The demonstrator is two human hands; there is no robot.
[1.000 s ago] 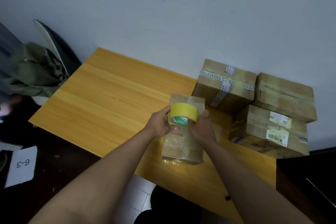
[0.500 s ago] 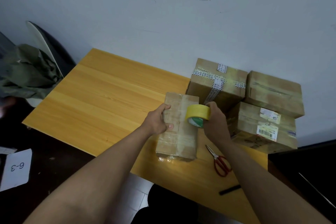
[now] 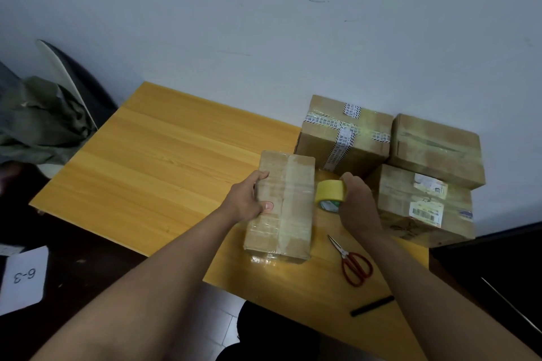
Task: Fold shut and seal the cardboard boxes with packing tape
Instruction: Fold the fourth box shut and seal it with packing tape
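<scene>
Box (image 3: 281,205) under work lies flaps-shut near the table's (image 3: 152,173) middle. Left hand (image 3: 249,202) clasps its left edge, thumb on top, apparently steadying it. Right hand (image 3: 356,208) grips the yellow tape roll (image 3: 330,195) just right of it, seemingly drawing tape sideways. 3 taped boxes (image 3: 410,161) sit far right.

Bench (image 3: 152,161) left of my fingers (image 3: 261,177) lies open; stacked boxes (image 3: 422,173) and scissors (image 3: 353,265) crowd the right.
</scene>
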